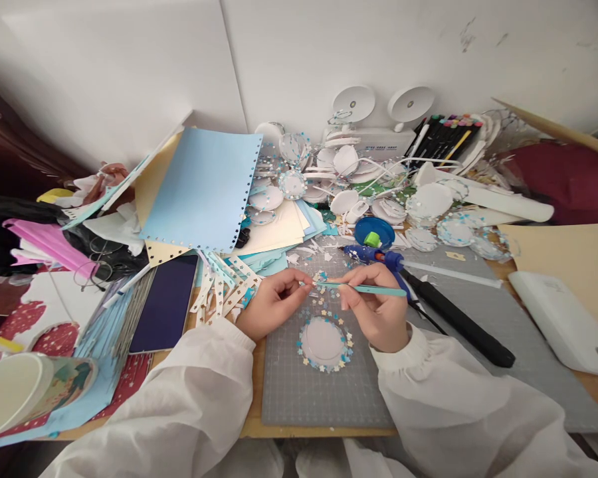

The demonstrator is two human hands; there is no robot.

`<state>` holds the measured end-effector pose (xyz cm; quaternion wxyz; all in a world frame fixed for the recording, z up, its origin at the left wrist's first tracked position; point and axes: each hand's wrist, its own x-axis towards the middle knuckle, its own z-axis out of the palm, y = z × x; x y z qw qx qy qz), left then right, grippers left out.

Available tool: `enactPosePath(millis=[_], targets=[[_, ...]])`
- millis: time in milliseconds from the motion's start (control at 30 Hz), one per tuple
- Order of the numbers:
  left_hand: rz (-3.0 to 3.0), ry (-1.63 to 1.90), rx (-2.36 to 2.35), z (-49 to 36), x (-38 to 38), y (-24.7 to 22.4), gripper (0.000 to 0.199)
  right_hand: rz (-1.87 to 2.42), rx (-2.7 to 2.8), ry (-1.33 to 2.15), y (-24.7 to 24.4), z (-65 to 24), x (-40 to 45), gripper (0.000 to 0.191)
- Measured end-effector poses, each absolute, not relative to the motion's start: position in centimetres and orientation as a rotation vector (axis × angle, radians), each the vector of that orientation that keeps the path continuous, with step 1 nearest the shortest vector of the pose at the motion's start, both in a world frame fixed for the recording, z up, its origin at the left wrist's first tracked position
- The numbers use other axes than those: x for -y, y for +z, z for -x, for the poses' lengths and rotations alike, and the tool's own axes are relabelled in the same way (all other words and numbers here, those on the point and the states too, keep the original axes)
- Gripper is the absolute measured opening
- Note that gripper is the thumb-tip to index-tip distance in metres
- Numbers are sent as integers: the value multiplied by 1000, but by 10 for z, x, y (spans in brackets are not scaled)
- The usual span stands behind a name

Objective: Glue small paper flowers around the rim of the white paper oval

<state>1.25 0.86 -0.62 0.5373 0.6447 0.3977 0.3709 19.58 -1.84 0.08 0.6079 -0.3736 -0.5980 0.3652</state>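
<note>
Above the grey cutting mat (284, 392), my right hand (376, 309) grips slim teal tweezers (379, 290) like a pen, their tips pointing left. My left hand (279, 299) is closed in a pinch right at those tips; whatever sits between its fingers is too small to make out. Small paper stars (321, 277) lie in a loose pile just behind the tips, and more are scattered in front. Nearer to me, a round white disc (323, 343) lies flat, ringed with blue, white and cream stars.
A blue glue gun (379, 257) with a black stick-like tool (458, 322) lies to the right, near a white power bank (563, 322). Punched paper strips (224, 285), a phone (164, 302) and a paper cup (24, 392) are left. Star-trimmed discs (293, 184) crowd the back.
</note>
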Motion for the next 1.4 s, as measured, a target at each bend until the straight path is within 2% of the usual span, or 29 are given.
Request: enactPosePath(millis=[267,433,633,833,1067,1267,1400], targets=[[-1524,905,-954,-12,-7,3,34,852,1442,707,-3,-198,20,12],[-1455,843,-855,-12,-1,8,38,803,1644,472,-5,-199,24,22],[-1404,739,-770,-18,7,14,53,618,1934,183,2,-200,23,33],[-1197,807,-774,-24,9,11,54,587,2040,145,-3,-202,21,26],[-879,961,-823,-21,1,6,30,684,1979,-102,11,-203,22,30],[-862,927,-770,-15,-3,6,32,809,1765,-523,27,-227,27,26],[-867,904,-742,-15,-1,5,32,787,1804,-527,38,-228,38,26]])
